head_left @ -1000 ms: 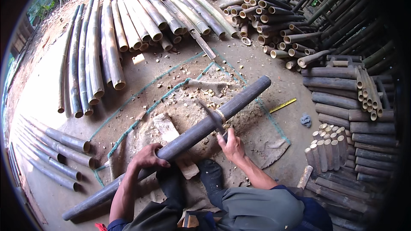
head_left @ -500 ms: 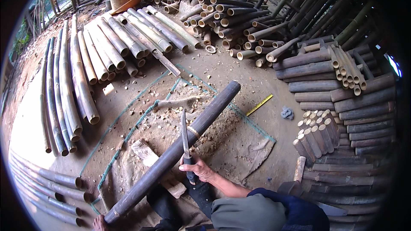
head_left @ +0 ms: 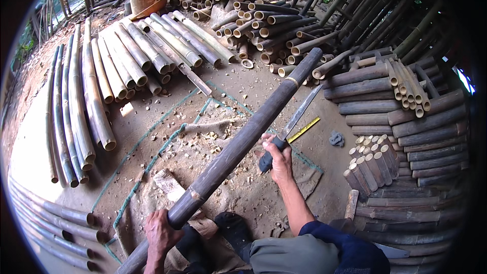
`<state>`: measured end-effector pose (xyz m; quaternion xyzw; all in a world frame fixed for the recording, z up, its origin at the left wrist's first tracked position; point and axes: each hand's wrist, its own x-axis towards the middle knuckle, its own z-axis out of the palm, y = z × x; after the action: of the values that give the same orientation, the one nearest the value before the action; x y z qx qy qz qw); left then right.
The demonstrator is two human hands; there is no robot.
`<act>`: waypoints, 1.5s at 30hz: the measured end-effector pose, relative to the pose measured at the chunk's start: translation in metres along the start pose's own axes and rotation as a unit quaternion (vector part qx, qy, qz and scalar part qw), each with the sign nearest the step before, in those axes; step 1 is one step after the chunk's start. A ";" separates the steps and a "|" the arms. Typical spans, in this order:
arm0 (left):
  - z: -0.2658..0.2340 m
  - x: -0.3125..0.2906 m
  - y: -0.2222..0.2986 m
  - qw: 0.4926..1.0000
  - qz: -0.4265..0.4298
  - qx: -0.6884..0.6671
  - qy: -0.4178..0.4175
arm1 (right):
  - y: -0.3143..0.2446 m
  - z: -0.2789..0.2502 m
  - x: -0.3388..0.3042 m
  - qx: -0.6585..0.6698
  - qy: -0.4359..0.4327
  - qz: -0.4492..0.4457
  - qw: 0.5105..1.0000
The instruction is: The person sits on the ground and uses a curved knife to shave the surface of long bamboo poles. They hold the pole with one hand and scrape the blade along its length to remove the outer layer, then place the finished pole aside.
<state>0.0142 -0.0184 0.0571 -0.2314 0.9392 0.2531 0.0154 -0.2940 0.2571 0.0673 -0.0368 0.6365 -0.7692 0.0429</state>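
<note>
A long dark bamboo pole (head_left: 246, 137) runs diagonally from my lower left to the upper right, its far end raised near the stacked bamboo. My left hand (head_left: 161, 233) is closed around its lower part, just below a pale node ring. In my right hand (head_left: 278, 158) is a knife (head_left: 303, 111), gripped by its black handle, with its straight blade pointing up and to the right. The blade is beside the pole, apart from it. Beneath the pole lies a pale wooden block (head_left: 169, 184), partly hidden, next to my dark-clad feet.
Wood chips cover a sackcloth mat (head_left: 203, 128) with green edging. Bamboo poles (head_left: 101, 116) lie to the left, and cut tubes (head_left: 284, 20) are piled at the back. Stacked sections (head_left: 370, 106) stand on the right, near a yellow measuring tape (head_left: 305, 129) and a grey rag (head_left: 336, 138). A saw (head_left: 393, 250) lies lower right.
The pole has shifted up and to the right, and my left hand has come inward with it. My right hand has swung the knife from across the pole to its right side.
</note>
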 end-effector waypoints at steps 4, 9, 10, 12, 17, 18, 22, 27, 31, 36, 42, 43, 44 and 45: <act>0.015 0.016 0.018 0.998 -0.035 -0.031 -0.048 | 0.009 0.018 -0.049 -0.016 -0.113 0.088 0.990; 0.026 0.015 0.005 0.994 -0.096 -0.039 -0.034 | 0.012 0.023 -0.095 -0.058 -0.167 0.139 0.974; 0.027 0.010 -0.002 0.993 -0.110 -0.039 -0.030 | 0.015 0.023 -0.105 -0.049 -0.179 0.148 0.972; 0.028 -0.001 -0.010 0.995 -0.086 -0.043 -0.007 | 0.015 0.026 -0.116 0.046 -0.205 0.201 0.957; 0.032 -0.033 -0.030 0.996 -0.086 -0.029 0.026 | 0.020 0.020 -0.143 0.067 -0.283 0.374 0.881; 0.030 -0.041 -0.034 0.995 -0.095 0.002 0.039 | 0.023 0.017 -0.147 0.026 -0.298 0.366 0.881; 0.024 -0.068 -0.055 0.981 -0.114 0.128 0.090 | 0.038 0.004 -0.149 -0.044 -0.335 0.353 0.873; 0.012 -0.050 -0.060 0.990 -0.126 0.059 0.004 | 0.037 0.010 -0.135 -0.103 -0.315 0.264 0.906; -0.007 -0.035 -0.042 0.987 -0.156 0.044 -0.025 | 0.038 0.023 -0.131 -0.157 -0.256 0.147 0.943; -0.013 -0.015 -0.062 0.979 -0.139 0.006 -0.152 | 0.051 0.022 -0.137 -0.064 -0.166 0.311 0.934; 0.000 -0.041 -0.083 0.989 -0.118 -0.031 -0.079 | 0.078 0.000 -0.137 -0.171 -0.162 0.192 0.953; 0.006 -0.039 -0.083 0.991 -0.110 -0.031 -0.076 | 0.083 -0.009 -0.135 -0.167 -0.162 0.160 0.959; 0.011 -0.042 -0.084 0.991 -0.112 -0.031 -0.071 | 0.087 -0.014 -0.132 -0.162 -0.171 0.130 0.963; 0.006 -0.052 -0.087 0.988 -0.132 -0.032 -0.077 | 0.064 0.001 -0.128 -0.145 -0.201 0.209 0.946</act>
<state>0.0988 -0.0598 0.0182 -0.3337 0.8877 0.2963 0.1136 -0.1659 0.2591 0.0042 -0.0623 0.7129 -0.6190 0.3237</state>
